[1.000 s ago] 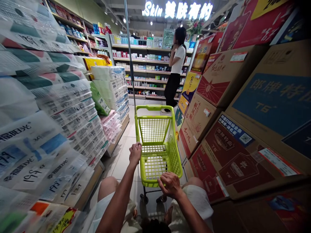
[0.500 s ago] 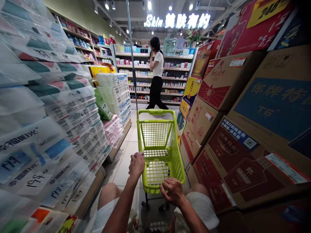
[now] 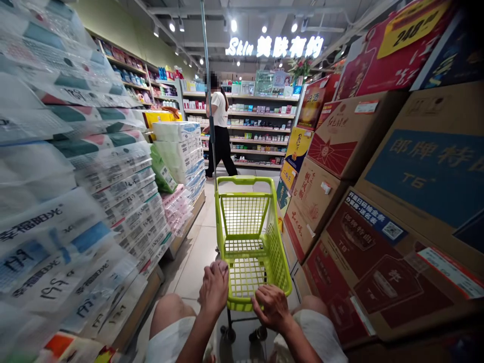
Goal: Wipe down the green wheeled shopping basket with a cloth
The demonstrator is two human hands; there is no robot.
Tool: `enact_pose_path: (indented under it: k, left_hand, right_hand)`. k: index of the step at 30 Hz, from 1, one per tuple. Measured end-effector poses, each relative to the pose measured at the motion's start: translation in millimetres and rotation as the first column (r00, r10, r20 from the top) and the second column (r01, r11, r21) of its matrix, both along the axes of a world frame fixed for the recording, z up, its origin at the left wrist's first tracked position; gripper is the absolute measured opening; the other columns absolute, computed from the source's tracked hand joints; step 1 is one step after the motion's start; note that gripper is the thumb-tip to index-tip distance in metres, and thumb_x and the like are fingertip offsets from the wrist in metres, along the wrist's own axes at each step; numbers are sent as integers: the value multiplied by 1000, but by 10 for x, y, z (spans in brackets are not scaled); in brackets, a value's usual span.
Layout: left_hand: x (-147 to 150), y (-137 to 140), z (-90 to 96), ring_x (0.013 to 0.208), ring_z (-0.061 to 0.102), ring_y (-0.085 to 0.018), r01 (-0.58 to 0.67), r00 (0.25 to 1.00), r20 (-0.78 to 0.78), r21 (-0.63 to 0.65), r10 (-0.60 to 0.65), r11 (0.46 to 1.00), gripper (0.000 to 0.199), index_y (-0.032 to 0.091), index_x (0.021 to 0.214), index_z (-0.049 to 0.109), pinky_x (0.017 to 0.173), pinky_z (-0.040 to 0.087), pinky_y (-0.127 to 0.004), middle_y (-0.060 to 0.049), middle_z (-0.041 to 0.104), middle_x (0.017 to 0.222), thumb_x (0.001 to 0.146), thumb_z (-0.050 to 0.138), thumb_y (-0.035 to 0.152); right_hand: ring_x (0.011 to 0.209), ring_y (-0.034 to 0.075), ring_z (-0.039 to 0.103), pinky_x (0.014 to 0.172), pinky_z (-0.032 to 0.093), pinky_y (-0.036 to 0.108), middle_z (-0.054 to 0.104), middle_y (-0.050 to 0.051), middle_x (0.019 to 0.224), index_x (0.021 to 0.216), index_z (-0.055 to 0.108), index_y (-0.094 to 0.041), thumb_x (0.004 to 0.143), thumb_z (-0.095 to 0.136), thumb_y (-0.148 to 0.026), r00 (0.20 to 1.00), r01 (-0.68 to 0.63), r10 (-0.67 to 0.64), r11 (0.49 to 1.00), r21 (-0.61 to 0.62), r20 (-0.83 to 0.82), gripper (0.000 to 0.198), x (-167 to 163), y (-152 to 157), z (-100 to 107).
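White shorts [image 3: 318, 335]: nearest, below both hands.
Right hand [image 3: 271, 306]: fingers curled over the near rim of the green cart [image 3: 275, 252].
Left hand [image 3: 214, 286]: fingers bent at its left rim; cannot tell if gripping.
Cart: just beyond the fingers, in the aisle.
Left packs [image 3: 68, 267]: "幸福阳光", "199".
Right boxes [image 3: 419, 176]: "郎牌特曲 T6"; yellow tag [image 3: 414, 30] "248".
Far sign [image 3: 278, 47]: "Skin 美肤有约".

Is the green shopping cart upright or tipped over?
Upright: the green shopping cart has its wheels down at the floor and its basket opening facing up.

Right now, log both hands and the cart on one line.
left hand: gripping green cart, left rim; right hand: gripping near rim; boxes: right of cart
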State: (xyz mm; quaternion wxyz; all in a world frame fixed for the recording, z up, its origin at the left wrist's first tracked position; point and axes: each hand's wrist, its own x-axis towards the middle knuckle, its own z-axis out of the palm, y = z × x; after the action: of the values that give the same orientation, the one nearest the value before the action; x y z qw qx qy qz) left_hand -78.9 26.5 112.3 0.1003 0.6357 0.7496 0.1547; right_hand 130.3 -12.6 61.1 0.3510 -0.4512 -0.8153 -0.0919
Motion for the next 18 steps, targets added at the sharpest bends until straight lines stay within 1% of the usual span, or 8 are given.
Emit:
enact_pose_path:
  k: [3, 5, 7, 9, 12, 13, 15, 18]
  left_hand:
    - [116, 324, 306, 112, 62, -31, 26, 993, -118, 58, -19, 998, 32, 15, 125, 54, 93, 50, -43, -18, 54, 124, 102, 43, 33]
    - [179, 615, 484, 113, 61, -33, 15, 988, -153, 52, -6, 999, 32, 12, 127, 53, 92, 51, -44, -22, 53, 128, 99, 46, 28]
    - [206, 857, 582, 116, 60, -36, -5, 989, -146, 38, 11, 999, 34, 11, 128, 52, 91, 51, -44, -23, 50, 131, 97, 48, 26]
    - [174, 985, 573, 117, 61, -36, -29, 997, -67, 33, 32, 999, 33, 13, 126, 52, 91, 51, -45, -23, 50, 132, 97, 49, 28]
    - [16, 886, 338, 114, 64, -33, -41, 965, 260, 18, 35, 999, 27, 17, 112, 53, 92, 52, -45, -18, 58, 121, 99, 47, 40]
    - [-48, 774, 205, 112, 65, -32, -29, 915, 404, 14, 21, 999, 28, 19, 105, 53, 92, 52, -44, -16, 62, 114, 99, 45, 46]
    - [-153, 462, -113, 106, 67, -29, 10, 746, 665, 26, -25, 1000, 33, 22, 95, 51, 93, 53, -41, -11, 67, 102, 97, 45, 54]
    - [-189, -54, -561, 101, 69, -28, -8, 566, 823, 51, -37, 999, 46, 24, 94, 53, 92, 55, -41, -8, 69, 97, 87, 53, 69]
  right_hand:
    - [67, 13, 51, 72, 28, 29, 58, -1, 67, 71, 52, -22, 97, 49, -27, 1000, -17, 17, 1000, -4, 23, 27, 23, -3, 42]
    - [66, 13, 51, 71, 27, 29, 58, -1, 66, 70, 52, -21, 97, 50, -27, 999, -2, 3, 1000, -9, 47, 27, 16, -1, 69]
    - [66, 12, 50, 71, 26, 29, 58, -1, 65, 70, 53, -21, 96, 51, -27, 998, 12, -11, 1000, -16, 61, 27, -1, 2, 90]
    - [65, 12, 50, 70, 26, 29, 57, -1, 65, 70, 53, -21, 95, 52, -27, 998, 21, -20, 1000, -19, 59, 26, -16, 3, 101]
    - [65, 13, 50, 69, 26, 30, 57, -1, 65, 70, 52, -21, 95, 52, -27, 998, 32, -31, 999, -14, 45, 26, -19, -3, 101]
    - [65, 13, 49, 69, 26, 30, 57, -1, 65, 70, 52, -21, 95, 52, -27, 999, 29, -29, 999, -13, 41, 26, -14, -6, 98]
    - [65, 13, 49, 69, 25, 30, 57, -1, 65, 70, 52, -21, 95, 51, -27, 999, 17, -17, 1000, -7, 30, 25, 4, -12, 91]
    - [64, 13, 48, 68, 24, 30, 57, -1, 65, 70, 52, -21, 95, 49, -27, 1000, 4, -4, 1000, 5, 19, 26, 38, -4, 86]
